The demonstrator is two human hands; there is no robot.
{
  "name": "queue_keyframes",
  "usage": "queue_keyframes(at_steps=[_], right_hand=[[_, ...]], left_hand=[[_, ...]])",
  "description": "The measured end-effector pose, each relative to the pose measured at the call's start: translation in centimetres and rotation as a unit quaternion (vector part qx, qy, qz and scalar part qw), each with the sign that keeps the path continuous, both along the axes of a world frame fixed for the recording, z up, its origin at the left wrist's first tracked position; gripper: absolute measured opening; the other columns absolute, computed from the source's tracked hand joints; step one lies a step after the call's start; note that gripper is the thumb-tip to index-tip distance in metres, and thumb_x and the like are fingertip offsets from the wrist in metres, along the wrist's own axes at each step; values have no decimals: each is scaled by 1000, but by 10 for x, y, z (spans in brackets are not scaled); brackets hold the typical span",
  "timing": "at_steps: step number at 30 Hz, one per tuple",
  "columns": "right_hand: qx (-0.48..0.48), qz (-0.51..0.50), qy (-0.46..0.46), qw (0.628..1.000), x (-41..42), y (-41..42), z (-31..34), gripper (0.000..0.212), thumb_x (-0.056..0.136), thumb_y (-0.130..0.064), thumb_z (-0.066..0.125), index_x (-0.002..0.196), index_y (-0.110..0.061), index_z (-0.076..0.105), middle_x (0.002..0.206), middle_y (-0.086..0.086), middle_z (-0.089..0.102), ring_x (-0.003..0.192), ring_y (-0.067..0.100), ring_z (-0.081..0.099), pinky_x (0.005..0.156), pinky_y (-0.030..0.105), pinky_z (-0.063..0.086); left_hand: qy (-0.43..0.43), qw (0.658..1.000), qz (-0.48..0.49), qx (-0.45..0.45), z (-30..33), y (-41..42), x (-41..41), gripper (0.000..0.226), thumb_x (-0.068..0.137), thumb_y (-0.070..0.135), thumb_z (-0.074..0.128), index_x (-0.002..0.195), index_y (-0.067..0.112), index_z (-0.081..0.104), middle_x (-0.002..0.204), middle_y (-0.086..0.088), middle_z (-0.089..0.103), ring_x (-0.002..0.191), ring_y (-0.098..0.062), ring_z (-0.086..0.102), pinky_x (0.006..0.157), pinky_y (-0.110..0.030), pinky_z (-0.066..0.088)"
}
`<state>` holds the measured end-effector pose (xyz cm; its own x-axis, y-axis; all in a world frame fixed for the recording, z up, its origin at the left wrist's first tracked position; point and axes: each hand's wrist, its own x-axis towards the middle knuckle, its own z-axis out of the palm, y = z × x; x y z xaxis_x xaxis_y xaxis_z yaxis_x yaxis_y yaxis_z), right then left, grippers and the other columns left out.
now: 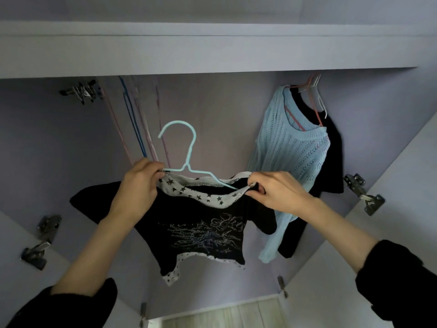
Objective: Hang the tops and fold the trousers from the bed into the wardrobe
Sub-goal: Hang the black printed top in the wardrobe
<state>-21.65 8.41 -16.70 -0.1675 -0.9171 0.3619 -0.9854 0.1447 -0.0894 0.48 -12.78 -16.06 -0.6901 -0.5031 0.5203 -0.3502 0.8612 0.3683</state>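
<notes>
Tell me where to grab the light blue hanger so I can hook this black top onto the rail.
Take the light blue hanger by its upright neck, just below the hook, coming from the right with the right hand. The hook stands free above the black top and opens left; both shoulders are buried in the collar.

A black top with a white star-print collar and hem and a pale scrawled graphic on its chest hangs spread and level in front of the open wardrobe, its neckline stretched wide. A light blue hanger sits partly inside the collar, hook upright, one arm threaded through the neck opening, the other at the collar's left edge.
</notes>
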Motion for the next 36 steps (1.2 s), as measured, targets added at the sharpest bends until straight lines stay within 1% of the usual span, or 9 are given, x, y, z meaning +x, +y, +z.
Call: queue_keyframes(at_steps=[4,7,11,16,20,24,29,33,36], right_hand=[[79,-46,-72,993,14,-7,6,48,85,-49,61,117,-19,43,75,-4,62,65,18,57,67,29,46],[5,-61,-132,989,8,-4,1,48,88,-42,60,127,-19,45,70,-12,51,64,10,50,67,28,45],[-49,-34,-53,997,-4,-7,-4,38,85,-33,62,114,-9,63,96,3,58,92,22,54,82,41,49],[-75,-8,-99,992,20,-31,5,38,88,-40,54,109,-11,65,92,0,61,87,18,58,78,32,45],[-94,16,-252,963,40,-46,17,18,93,-23,56,101,-12,67,79,1,65,60,6,50,58,16,39],[-73,-1,-267,961,30,-38,21,14,95,-19,52,97,-12,65,73,0,61,50,5,43,52,15,35],[-23,-63,-224,972,5,-20,22,13,96,-17,49,97,-10,60,88,-1,61,64,4,50,58,12,36],[-39,-57,-249,966,6,-17,23,11,97,-16,48,88,-13,54,86,-1,58,70,10,50,63,19,38],[-45,-52,-265,962,4,-13,25,12,97,-16,48,85,-14,52,83,4,57,69,19,51,66,32,41]], left_hand=[[18,1000,-12,22,2,8,-8,19,88,-6,55,103,-5,66,92,-16,60,82,-24,58,81,-21,41],[47,997,-14,65,5,11,-9,17,89,-1,56,103,-3,66,95,-12,60,85,-20,56,78,-10,33],[62,992,-21,104,8,15,-11,15,91,3,55,100,-1,66,95,-7,61,85,-19,56,72,-6,33],[71,991,-42,103,11,25,-21,13,91,1,55,97,-1,66,90,-1,57,81,-13,52,72,3,31],[62,990,-61,107,5,34,-26,13,91,4,56,98,0,66,90,1,56,81,-12,52,75,2,32],[15,989,-94,114,-8,22,-15,15,89,15,59,99,8,68,87,12,54,78,-4,55,77,-8,38],[-35,995,-65,72,-24,6,-3,25,89,29,55,89,10,71,84,7,62,79,-11,58,78,-35,47],[-25,998,-60,9,-23,15,-20,36,86,35,44,87,10,70,83,1,65,83,-10,50,79,-25,30],[0,995,-81,61,-18,29,-32,15,91,14,55,95,5,67,90,-1,64,79,-17,57,74,-27,43]])
